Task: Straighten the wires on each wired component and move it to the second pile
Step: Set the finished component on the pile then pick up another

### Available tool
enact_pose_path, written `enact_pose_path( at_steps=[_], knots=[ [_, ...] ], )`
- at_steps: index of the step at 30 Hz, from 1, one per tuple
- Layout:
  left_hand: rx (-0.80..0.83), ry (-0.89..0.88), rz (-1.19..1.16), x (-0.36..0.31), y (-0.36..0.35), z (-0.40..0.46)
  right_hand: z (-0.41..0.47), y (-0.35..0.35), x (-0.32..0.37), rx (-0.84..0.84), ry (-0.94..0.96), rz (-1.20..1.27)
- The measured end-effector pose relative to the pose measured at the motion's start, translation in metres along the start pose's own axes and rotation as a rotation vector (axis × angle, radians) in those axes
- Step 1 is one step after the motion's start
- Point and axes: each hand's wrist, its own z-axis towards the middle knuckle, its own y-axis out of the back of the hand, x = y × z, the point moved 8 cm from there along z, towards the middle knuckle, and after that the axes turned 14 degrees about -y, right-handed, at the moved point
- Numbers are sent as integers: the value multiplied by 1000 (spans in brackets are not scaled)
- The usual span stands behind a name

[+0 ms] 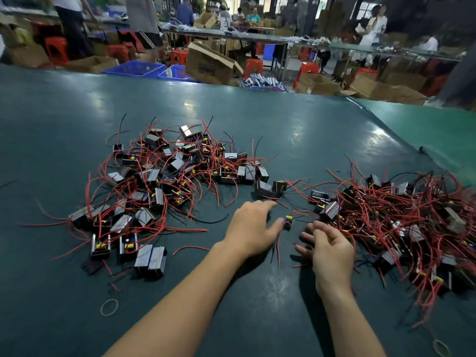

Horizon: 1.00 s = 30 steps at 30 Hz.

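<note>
The left hand (253, 228) lies with fingers spread and relaxed, its fingertips touching a small wired component (288, 222) between the two piles. Just right of that component, the right hand (328, 247) hangs loosely curled, holding nothing. Farther right is the dense tangled pile (401, 228); well left of the component is the looser pile (159, 181). Judging by this, one piece is between pick-up and straightening; next, its red wires (278, 247) need pinching and drawing out.
</note>
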Motion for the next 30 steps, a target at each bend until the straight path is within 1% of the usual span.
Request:
enact_pose_path(
  at_steps=[2, 3, 6, 9, 12, 14, 16, 17, 19, 20, 22, 23, 25, 26, 27, 28, 30],
  knots=[
    [87, -17, 105, -10, -11, 15, 3, 0, 0, -10, 2, -32],
    [105, -30, 131, -15, -14, 18, 5, 0, -1, -16, 0, -61],
    [76, -6, 145, -12, -12, 15, 11, -1, -3, -26, -6, -154],
    [-3, 86, 167, 7, 5, 3, 17, -7, -4, -19, -11, -198],
    [-50, 181, 193, 30, 30, -17, 22, -16, 1, -36, 16, -324],
    [-109, 263, 212, 48, 53, -33, 27, -24, 3, 14, -43, -280],
    [-211, 346, 219, 65, 81, -48, 31, -30, 1, 73, -119, -198],
    [-258, 377, 214, 72, 92, -55, 31, -31, 0, 72, -125, -206],
    [-288, 406, 168, 80, 106, -63, 27, -27, 0, 2, -43, -318],
    [-260, 402, 136, 81, 107, -64, 22, -24, 2, -54, 44, -412],
    [-134, 361, 112, 76, 99, -64, 5, -26, 11, -120, 261, -573],
    [-76, 328, 118, 71, 94, -64, -4, -32, 14, -102, 356, -613],
    [-43, 252, 102, 60, 88, -65, -17, -46, 15, 5, 461, -645],
    [-51, 217, 96, 54, 88, -64, -18, -51, 15, 62, 455, -632],
    [-53, 186, 103, 49, 87, -64, -13, -52, 15, 102, 410, -598],
    [-44, 162, 120, 45, 86, -63, -5, -50, 16, 114, 344, -558],
    [-23, 129, 166, 42, 86, -64, 13, -40, 22, 67, 237, -514]
  ],
)
